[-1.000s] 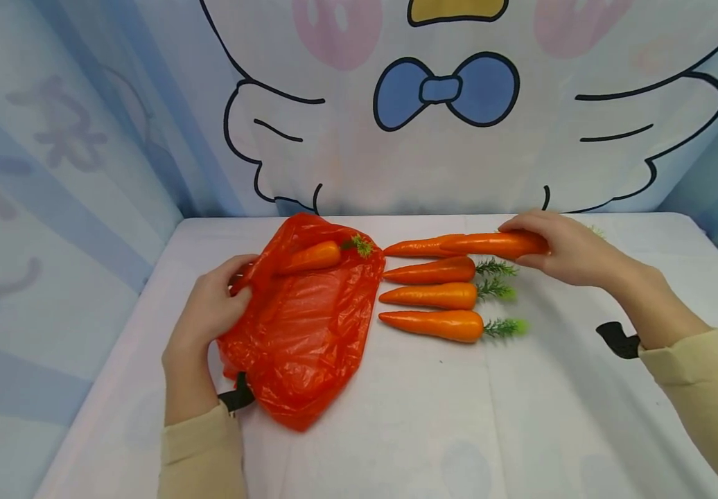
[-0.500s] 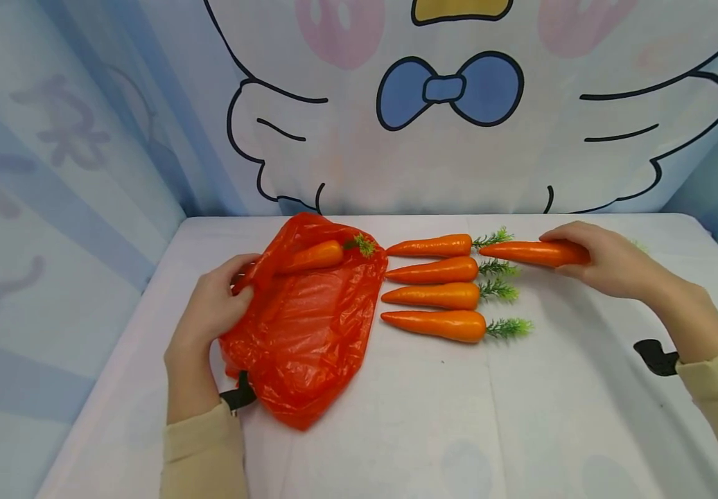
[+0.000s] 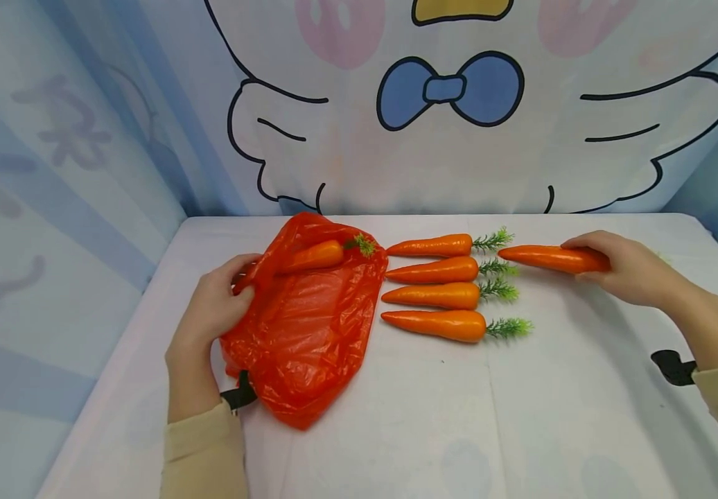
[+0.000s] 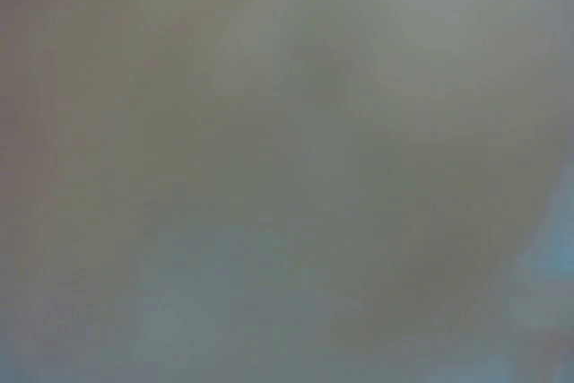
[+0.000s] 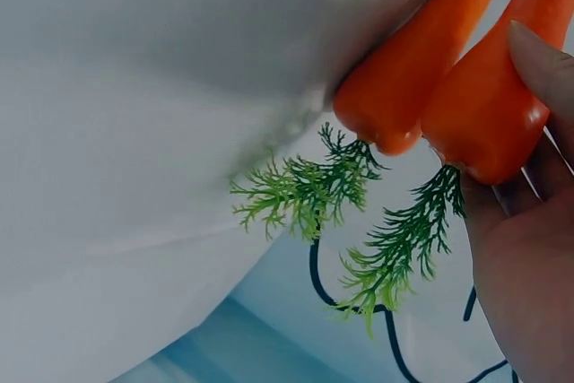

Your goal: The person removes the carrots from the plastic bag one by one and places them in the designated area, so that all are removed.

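Observation:
My left hand point(image 3: 222, 294) grips the edge of a red plastic bag point(image 3: 299, 346) that lies on its side. A carrot point(image 3: 314, 256) with a green top shows in the bag's mouth. My right hand point(image 3: 636, 270) holds another carrot point(image 3: 555, 258) over the table, thick end in the fingers and tip pointing left. In the right wrist view the held carrot point(image 5: 493, 114) has feathery leaves point(image 5: 408, 248), with the thumb point(image 5: 543, 69) across it. A second carrot point(image 5: 413, 60) shows close beside it there. The left wrist view is only a blur.
Carrots lie in a stacked row between the bag and my right hand: a back one point(image 3: 430, 246), two middle ones point(image 3: 436, 270) and a front one point(image 3: 436, 324). All point left on the white tablecloth point(image 3: 390, 416). A printed curtain point(image 3: 446, 166) hangs behind.
My right hand has moved to the right and slightly nearer with its carrot, away from over the back carrot's leaves. The left hand and bag stay put.

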### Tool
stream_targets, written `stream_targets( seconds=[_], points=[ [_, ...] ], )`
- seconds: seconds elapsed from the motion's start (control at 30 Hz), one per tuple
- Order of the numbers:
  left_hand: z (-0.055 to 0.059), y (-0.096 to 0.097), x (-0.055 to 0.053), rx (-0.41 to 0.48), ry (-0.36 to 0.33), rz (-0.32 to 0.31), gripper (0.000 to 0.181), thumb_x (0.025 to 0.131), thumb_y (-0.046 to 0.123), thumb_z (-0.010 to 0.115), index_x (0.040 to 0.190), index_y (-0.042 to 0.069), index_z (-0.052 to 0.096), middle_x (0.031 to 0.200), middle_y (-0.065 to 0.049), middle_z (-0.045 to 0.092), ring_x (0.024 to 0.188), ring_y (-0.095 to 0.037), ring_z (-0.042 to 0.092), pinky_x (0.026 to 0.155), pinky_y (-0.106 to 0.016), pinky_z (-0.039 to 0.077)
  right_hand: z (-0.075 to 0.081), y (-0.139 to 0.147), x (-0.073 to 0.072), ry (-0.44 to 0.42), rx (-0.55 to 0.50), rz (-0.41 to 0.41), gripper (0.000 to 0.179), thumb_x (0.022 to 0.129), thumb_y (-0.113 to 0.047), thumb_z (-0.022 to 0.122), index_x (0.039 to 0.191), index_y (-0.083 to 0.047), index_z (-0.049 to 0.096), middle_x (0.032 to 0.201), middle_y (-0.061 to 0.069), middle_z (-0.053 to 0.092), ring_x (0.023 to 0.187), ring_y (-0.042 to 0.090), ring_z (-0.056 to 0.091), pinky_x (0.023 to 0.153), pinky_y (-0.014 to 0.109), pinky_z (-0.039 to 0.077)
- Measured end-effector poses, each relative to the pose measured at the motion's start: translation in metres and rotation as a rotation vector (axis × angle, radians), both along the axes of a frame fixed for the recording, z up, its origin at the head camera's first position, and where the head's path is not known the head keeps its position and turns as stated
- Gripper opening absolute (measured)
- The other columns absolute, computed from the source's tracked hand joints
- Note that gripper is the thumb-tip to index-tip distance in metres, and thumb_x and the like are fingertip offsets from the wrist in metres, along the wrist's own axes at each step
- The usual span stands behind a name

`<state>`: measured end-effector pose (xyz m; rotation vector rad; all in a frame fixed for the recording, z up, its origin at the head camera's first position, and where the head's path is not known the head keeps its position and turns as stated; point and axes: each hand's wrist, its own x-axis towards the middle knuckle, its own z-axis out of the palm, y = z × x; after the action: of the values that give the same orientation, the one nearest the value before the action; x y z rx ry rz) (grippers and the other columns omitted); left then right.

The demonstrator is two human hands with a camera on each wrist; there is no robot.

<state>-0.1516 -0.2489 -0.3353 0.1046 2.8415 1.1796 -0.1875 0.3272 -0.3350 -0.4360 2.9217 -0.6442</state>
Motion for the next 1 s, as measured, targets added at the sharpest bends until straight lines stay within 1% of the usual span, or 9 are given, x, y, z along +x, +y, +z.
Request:
stream_targets(
  seconds=[0.17,0.4,0.5,0.7,0.87,1.0],
  points=[
    [0.0,0.001,0.0,0.0,0.0,-0.001,0.051,0.097,0.006,0.05,0.148,0.008,0.048,0.135,-0.02,0.057,0.114,-0.039,0.056,0.099,-0.057,0.048,-0.004,0.005,0.001,-0.034,0.021,-0.015,0.05,0.087,0.01,0.064,0.135,0.009,0.051,0.132,0.032,0.05,0.117,0.05,0.043,0.101,0.072,0.033],
    [0.0,0.001,0.001,-0.002,0.003,-0.005,0.051,0.097,0.006,0.05,0.148,0.007,0.048,0.134,-0.021,0.057,0.115,-0.039,0.056,0.1,-0.057,0.047,-0.012,0.008,0.004,-0.005,0.031,0.009,0.048,0.085,0.01,0.065,0.132,0.009,0.054,0.13,0.033,0.051,0.116,0.051,0.045,0.1,0.071,0.034],
    [0.001,0.001,0.001,-0.001,0.003,-0.005,0.051,0.097,0.007,0.049,0.148,0.007,0.048,0.134,-0.021,0.058,0.114,-0.039,0.056,0.1,-0.057,0.047,-0.014,0.008,0.004,-0.024,0.056,0.02,0.049,0.086,0.01,0.065,0.133,0.01,0.053,0.131,0.034,0.05,0.117,0.052,0.044,0.099,0.073,0.034],
    [0.001,0.002,0.002,0.001,-0.006,-0.003,0.052,0.097,0.006,0.05,0.148,0.007,0.048,0.134,-0.021,0.057,0.114,-0.039,0.056,0.1,-0.057,0.047,-0.02,0.005,0.006,-0.065,0.093,0.03,0.049,0.084,0.008,0.071,0.131,0.007,0.056,0.131,0.034,0.051,0.118,0.052,0.044,0.101,0.073,0.033],
    [0.001,0.002,0.002,0.002,-0.008,-0.005,0.052,0.097,0.006,0.049,0.148,0.007,0.048,0.135,-0.021,0.057,0.115,-0.039,0.056,0.1,-0.057,0.047,-0.022,0.004,0.009,-0.048,0.113,0.034,0.05,0.083,0.006,0.075,0.129,0.005,0.058,0.13,0.034,0.051,0.118,0.053,0.043,0.1,0.074,0.033],
    [0.001,0.002,0.002,0.006,-0.015,-0.005,0.051,0.097,0.007,0.05,0.149,0.008,0.047,0.135,-0.021,0.057,0.115,-0.039,0.055,0.1,-0.057,0.047,-0.022,0.005,0.012,-0.037,0.111,0.013,0.051,0.083,0.004,0.076,0.131,0.005,0.057,0.133,0.035,0.049,0.12,0.054,0.04,0.1,0.075,0.032]
  ],
)
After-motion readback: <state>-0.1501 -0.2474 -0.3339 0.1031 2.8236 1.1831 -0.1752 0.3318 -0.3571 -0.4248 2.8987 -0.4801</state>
